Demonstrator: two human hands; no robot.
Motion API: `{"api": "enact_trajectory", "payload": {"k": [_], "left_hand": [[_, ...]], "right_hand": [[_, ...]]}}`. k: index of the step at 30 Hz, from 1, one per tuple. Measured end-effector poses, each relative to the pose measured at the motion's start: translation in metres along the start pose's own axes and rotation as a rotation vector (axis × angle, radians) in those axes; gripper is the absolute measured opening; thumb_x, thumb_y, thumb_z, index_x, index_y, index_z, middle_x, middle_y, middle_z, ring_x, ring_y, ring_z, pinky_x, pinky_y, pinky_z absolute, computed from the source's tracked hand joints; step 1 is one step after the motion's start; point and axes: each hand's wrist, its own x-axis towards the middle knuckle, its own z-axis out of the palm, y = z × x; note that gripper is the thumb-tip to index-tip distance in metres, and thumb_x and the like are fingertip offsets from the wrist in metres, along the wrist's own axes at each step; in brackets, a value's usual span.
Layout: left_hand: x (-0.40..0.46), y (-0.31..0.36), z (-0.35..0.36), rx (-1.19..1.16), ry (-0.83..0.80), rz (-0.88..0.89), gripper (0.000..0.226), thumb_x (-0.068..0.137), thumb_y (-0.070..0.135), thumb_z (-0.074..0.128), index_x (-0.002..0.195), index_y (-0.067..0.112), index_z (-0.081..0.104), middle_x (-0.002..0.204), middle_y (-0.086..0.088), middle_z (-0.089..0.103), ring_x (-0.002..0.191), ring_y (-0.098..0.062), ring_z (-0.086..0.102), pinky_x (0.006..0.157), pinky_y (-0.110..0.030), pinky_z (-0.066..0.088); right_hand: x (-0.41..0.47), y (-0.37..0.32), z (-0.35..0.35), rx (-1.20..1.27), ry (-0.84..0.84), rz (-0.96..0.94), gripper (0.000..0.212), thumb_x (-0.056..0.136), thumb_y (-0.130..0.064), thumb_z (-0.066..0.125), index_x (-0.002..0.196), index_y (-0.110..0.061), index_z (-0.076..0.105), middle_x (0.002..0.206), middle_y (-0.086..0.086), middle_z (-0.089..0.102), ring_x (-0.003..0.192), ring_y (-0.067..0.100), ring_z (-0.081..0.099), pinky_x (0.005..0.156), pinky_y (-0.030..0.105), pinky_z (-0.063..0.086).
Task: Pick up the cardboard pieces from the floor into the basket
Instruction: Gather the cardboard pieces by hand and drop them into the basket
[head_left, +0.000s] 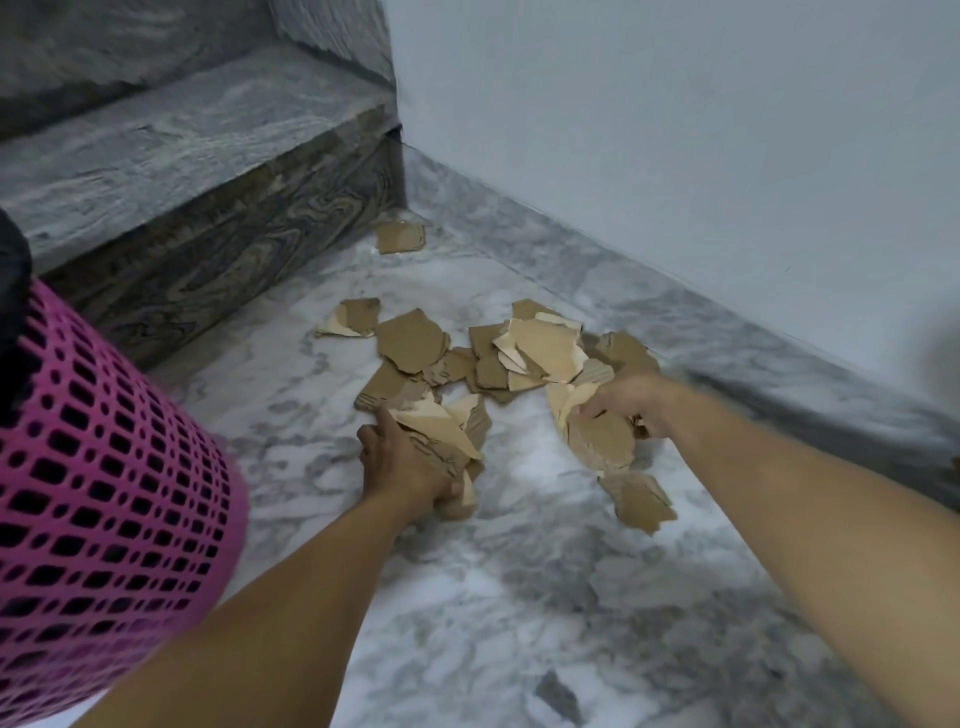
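Torn brown cardboard pieces lie scattered on the marble floor in front of me. My left hand grips a bunch of cardboard scraps low over the floor. My right hand holds other cardboard scraps at the pile's right edge, fingers curled round them. One loose cardboard piece lies just below my right hand. Another single piece sits far off by the step. The pink lattice basket stands at my left, close to my left forearm.
A dark marble step rises at the back left, with a second one above it. A pale wall and its grey skirting run along the right. Open marble floor stretches between my arms.
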Motion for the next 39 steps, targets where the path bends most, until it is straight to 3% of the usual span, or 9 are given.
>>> {"api": "enact_trajectory", "payload": {"k": [4, 9, 12, 15, 20, 24, 28, 35, 39], "left_hand": [[0.002, -0.001, 0.000, -0.143, 0.021, -0.026, 0.115, 0.051, 0.019, 0.094, 0.142, 0.010, 0.024, 0.137, -0.013, 0.046, 0.122, -0.033, 0.049, 0.097, -0.034, 0.045], [0.008, -0.003, -0.012, -0.186, -0.034, -0.132, 0.114, 0.040, 0.029, 0.094, 0.135, 0.008, 0.033, 0.130, -0.012, 0.054, 0.118, -0.031, 0.054, 0.097, -0.036, 0.050], [0.019, -0.004, -0.013, -0.239, -0.052, -0.193, 0.132, 0.018, 0.053, 0.084, 0.135, 0.009, 0.039, 0.133, -0.012, 0.052, 0.120, -0.029, 0.053, 0.096, -0.042, 0.052], [0.016, 0.010, -0.018, -0.219, 0.025, -0.313, 0.115, 0.048, 0.071, 0.075, 0.138, 0.007, 0.043, 0.141, -0.016, 0.042, 0.130, -0.033, 0.042, 0.105, -0.043, 0.042], [0.011, 0.031, -0.007, -0.039, 0.126, -0.428, 0.091, 0.065, 0.057, 0.078, 0.130, 0.006, 0.040, 0.136, -0.016, 0.036, 0.126, -0.032, 0.033, 0.100, -0.035, 0.035], [0.016, 0.031, 0.005, -0.152, 0.140, -0.396, 0.091, 0.059, 0.029, 0.089, 0.128, 0.005, 0.035, 0.137, -0.016, 0.033, 0.124, -0.035, 0.041, 0.093, -0.037, 0.044], [0.020, 0.027, 0.004, -0.227, 0.109, -0.334, 0.091, 0.063, 0.019, 0.089, 0.131, 0.004, 0.030, 0.137, -0.020, 0.046, 0.124, -0.038, 0.049, 0.099, -0.039, 0.045], [0.012, 0.018, -0.004, -0.203, -0.041, -0.335, 0.076, 0.057, 0.026, 0.092, 0.120, 0.004, 0.056, 0.121, -0.012, 0.064, 0.111, -0.029, 0.061, 0.090, -0.034, 0.053], [-0.002, 0.013, -0.012, -0.201, -0.018, -0.255, 0.069, 0.055, 0.025, 0.093, 0.113, 0.006, 0.061, 0.116, -0.011, 0.067, 0.106, -0.029, 0.063, 0.088, -0.034, 0.054]], "right_hand": [[-0.012, -0.020, -0.010, -0.247, -0.224, 0.036, 0.033, 0.083, -0.020, 0.078, 0.112, -0.010, 0.065, 0.111, 0.009, 0.070, 0.102, 0.025, 0.066, 0.093, 0.043, 0.054], [-0.021, -0.053, -0.026, -0.465, -0.156, -0.099, 0.024, 0.082, -0.021, 0.079, 0.093, -0.010, 0.061, 0.099, 0.006, 0.064, 0.082, 0.020, 0.062, 0.067, 0.029, 0.052], [-0.012, -0.069, -0.028, -0.416, -0.027, -0.139, 0.034, 0.082, -0.026, 0.078, 0.101, -0.003, 0.060, 0.104, 0.008, 0.062, 0.093, 0.024, 0.060, 0.075, 0.031, 0.051], [-0.003, -0.076, -0.014, -0.207, -0.009, -0.177, 0.037, 0.087, -0.025, 0.074, 0.111, -0.006, 0.055, 0.108, 0.006, 0.057, 0.102, 0.024, 0.056, 0.082, 0.030, 0.050], [0.031, -0.071, 0.019, -0.192, 0.040, -0.199, 0.065, 0.086, -0.044, 0.070, 0.138, -0.010, 0.051, 0.142, 0.007, 0.052, 0.129, 0.027, 0.047, 0.108, 0.036, 0.041], [0.036, -0.073, 0.028, -0.508, 0.195, -0.125, 0.090, 0.075, -0.066, 0.069, 0.142, -0.012, 0.042, 0.143, 0.016, 0.042, 0.131, 0.032, 0.038, 0.093, 0.032, 0.035], [0.040, -0.064, 0.020, -0.380, 0.212, -0.172, 0.125, 0.024, -0.072, 0.082, 0.131, -0.016, 0.051, 0.125, 0.009, 0.058, 0.111, 0.029, 0.057, 0.093, 0.038, 0.050], [0.009, -0.043, 0.012, -0.021, 0.270, -0.366, 0.097, 0.056, -0.023, 0.095, 0.122, -0.022, 0.025, 0.111, 0.001, 0.048, 0.101, 0.023, 0.052, 0.080, 0.034, 0.043], [0.001, -0.026, 0.010, 0.102, 0.163, -0.377, 0.104, 0.032, -0.046, 0.098, 0.120, -0.028, 0.047, 0.109, -0.008, 0.068, 0.101, 0.018, 0.066, 0.092, 0.043, 0.054]]}}
